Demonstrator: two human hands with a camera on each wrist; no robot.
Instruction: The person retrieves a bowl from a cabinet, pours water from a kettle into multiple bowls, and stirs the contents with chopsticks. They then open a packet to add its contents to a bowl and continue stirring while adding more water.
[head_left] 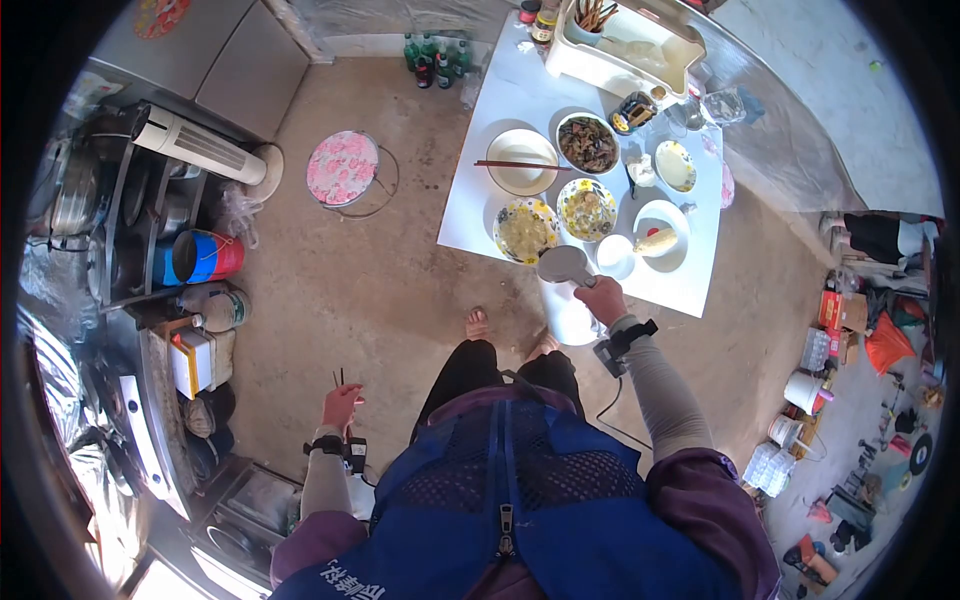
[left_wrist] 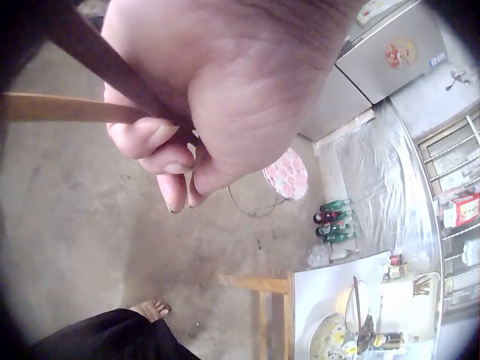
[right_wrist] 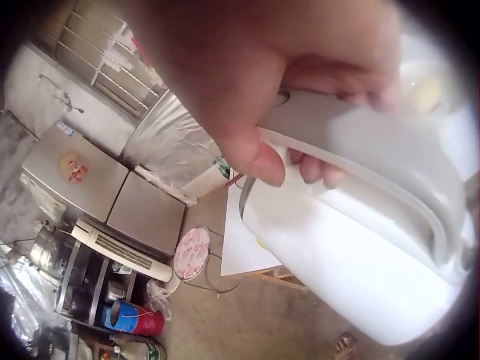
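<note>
My right hand [head_left: 602, 300] grips the grey handle [right_wrist: 360, 142] of a white kettle [right_wrist: 337, 255], with the thumb on one side and fingers curled under. In the head view the kettle's grey top [head_left: 565, 265] overlaps the table's near edge, close to a small white bowl [head_left: 615, 257] and a flowered plate of food [head_left: 526, 231]. Low on the left, away from the table, my left hand [head_left: 342, 405] holds a pair of chopsticks [left_wrist: 82, 109]. They cross in its curled fingers and stick out past the hand; their far ends are out of the left wrist view.
The white table [head_left: 465, 215] bears several dishes, including a bowl of dark food [head_left: 588, 143] and a bowl with chopsticks across it [head_left: 520, 150]. A pink-topped stool [head_left: 343, 168], green bottles [head_left: 437, 58] and a tower fan [head_left: 200, 145] stand on the floor. Shelves [head_left: 120, 220] line the left.
</note>
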